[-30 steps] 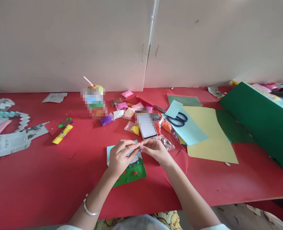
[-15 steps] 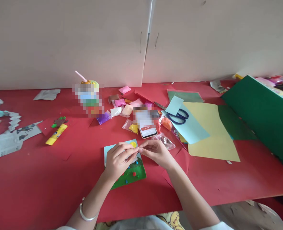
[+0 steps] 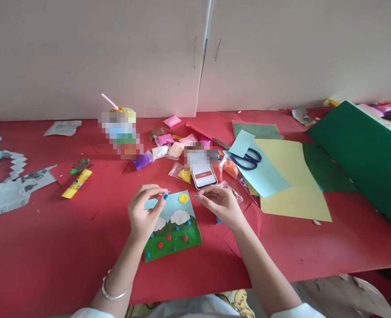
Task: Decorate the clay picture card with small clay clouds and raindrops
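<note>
Clay landscape card [image 3: 178,244] flat on red desk [image 3: 66,260], left hand [image 3: 144,212] and right hand [image 3: 222,206] apart near its far edge.
Left pinches small blue clay piece [image 3: 165,197] above card; right has thumb and fingers close together, cannot tell if gripping anything. Phone [image 3: 204,176] just beyond, scissors [image 3: 246,159] farther right.

yellow glue stick [image 3: 77,184]: left | blue-handled scissors [image 3: 255,160]: partly under small pale-blue paper [image 3: 242,143] | green box [image 3: 364,165]: far right

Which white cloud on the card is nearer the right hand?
The right cloud, below the yellow disc; the other cloud lies farther left, nearer the left hand.
</note>
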A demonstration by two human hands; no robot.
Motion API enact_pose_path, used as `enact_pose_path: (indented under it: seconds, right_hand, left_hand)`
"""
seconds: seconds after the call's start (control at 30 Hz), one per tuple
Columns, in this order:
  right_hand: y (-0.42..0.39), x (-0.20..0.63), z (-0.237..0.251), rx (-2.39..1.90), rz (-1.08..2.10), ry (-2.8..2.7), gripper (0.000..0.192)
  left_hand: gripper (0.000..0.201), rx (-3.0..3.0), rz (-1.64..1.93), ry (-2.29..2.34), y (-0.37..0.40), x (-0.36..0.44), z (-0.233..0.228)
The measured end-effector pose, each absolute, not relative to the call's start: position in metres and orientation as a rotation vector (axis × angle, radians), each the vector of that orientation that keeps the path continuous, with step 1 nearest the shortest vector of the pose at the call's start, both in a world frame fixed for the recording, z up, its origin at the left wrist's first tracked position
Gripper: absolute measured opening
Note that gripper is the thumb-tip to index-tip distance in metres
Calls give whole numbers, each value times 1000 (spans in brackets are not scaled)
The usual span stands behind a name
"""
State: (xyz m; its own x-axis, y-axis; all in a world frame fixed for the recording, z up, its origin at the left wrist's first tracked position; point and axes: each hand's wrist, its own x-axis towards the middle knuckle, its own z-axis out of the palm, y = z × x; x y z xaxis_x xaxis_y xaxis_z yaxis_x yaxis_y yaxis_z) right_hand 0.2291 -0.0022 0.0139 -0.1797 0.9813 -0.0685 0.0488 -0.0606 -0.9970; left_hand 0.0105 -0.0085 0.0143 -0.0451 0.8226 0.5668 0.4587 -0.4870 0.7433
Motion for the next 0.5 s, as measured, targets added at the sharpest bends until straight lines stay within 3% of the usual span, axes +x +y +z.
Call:
enact_pose_path:
  seconds: [0.2, 0.5]
  right_hand:
    - [-5, 225, 17, -1352, 910, -1909, 9]
    - [-16, 228, 1, -1623, 411, -2410, 17]
  left_hand:
    - [7, 1861, 1492, 1361, -13, 14, 14]
    - [9, 1745, 1456, 1446, -39, 0, 16]
